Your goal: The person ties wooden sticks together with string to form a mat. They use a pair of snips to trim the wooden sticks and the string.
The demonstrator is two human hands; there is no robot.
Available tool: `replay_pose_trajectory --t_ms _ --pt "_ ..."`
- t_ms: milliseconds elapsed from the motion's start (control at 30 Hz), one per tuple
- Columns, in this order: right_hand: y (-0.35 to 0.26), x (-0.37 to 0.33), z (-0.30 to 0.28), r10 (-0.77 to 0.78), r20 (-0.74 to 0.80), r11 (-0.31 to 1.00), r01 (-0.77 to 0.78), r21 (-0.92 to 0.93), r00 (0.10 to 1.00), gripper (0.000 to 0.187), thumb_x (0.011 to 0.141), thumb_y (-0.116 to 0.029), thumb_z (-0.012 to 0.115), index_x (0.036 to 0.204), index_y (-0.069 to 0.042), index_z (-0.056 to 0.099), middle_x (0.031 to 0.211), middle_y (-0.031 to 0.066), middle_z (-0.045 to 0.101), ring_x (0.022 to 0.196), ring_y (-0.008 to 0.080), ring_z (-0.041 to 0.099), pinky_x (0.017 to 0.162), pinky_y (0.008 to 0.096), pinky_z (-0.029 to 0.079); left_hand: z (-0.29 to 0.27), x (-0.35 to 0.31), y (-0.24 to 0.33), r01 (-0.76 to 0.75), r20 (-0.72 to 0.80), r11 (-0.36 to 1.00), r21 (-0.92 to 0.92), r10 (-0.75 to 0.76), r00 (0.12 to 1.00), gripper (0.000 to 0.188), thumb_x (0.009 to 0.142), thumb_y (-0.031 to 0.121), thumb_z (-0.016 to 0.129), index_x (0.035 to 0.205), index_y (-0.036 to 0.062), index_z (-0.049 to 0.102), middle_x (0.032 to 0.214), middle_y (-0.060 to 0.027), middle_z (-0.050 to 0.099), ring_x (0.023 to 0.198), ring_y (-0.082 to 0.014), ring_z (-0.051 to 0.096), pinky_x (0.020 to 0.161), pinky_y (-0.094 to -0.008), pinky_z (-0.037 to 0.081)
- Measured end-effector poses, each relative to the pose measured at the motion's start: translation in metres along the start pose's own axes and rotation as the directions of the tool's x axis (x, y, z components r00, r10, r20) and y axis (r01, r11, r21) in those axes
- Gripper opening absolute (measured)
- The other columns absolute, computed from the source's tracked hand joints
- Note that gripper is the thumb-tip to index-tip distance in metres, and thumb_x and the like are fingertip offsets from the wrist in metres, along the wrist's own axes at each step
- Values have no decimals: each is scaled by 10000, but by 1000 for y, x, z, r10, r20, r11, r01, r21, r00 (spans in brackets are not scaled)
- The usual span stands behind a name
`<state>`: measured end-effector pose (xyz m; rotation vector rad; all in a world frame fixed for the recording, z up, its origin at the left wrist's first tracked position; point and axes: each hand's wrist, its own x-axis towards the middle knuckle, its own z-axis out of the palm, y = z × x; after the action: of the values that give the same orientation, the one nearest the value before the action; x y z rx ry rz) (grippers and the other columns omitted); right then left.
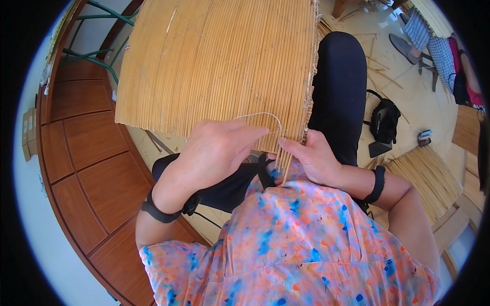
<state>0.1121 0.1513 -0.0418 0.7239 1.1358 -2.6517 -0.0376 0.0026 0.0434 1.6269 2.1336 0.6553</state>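
A large mat of straw-coloured stalks, set side by side, lies before me and over my lap. My left hand is at its near edge, fingers closed and pointing right, pinched on a thin white thread. The thread arcs above the fingertips and comes down to the stalks near my right thumb. At the near right corner my right hand grips the stalks, thumb on top and fingers partly hidden beneath. Several loose stalk ends stick out from there toward my body.
On the left stands a brown wooden panelled piece of furniture, with green metal legs beyond it. A black bag and another stalk mat lie on the floor at right, among scattered stalks. Another person's foot shows at far right.
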Motion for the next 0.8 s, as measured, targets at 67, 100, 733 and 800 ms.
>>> replay_pose_trajectory --t_ms 67,100,733,800 --pt "0 0 1 -16 11 1000 16 -18 1000 210 920 -55 548 1088 64 587 925 95 664 818 149 641 734 279 520 1 3 -1 0 24 1000 25 -1 1000 251 779 12 642 1022 64 669 711 -114 587 609 -295 585 522 -365 455" --pt "1 0 1 -29 2 999 29 -21 1000 208 922 -53 541 1086 66 589 917 96 665 808 148 641 729 276 519 1 4 -2 0 47 999 49 -2 999 261 772 15 643 1026 69 668 719 -113 588 617 -294 589 526 -375 457" --pt "3 1 1 -52 -28 999 51 -19 998 222 924 -41 534 1110 70 585 964 100 664 776 156 662 689 268 533 -8 15 5 -56 207 959 278 -3 978 352 690 41 640 1034 113 670 674 -64 543 587 -270 578 499 -382 459" --pt "3 1 2 -53 -27 998 53 -23 998 221 924 -44 537 1107 69 587 961 100 667 777 155 663 688 267 533 -8 15 7 -66 180 953 296 12 984 338 697 51 637 1026 116 674 658 -58 530 567 -265 570 487 -378 455"
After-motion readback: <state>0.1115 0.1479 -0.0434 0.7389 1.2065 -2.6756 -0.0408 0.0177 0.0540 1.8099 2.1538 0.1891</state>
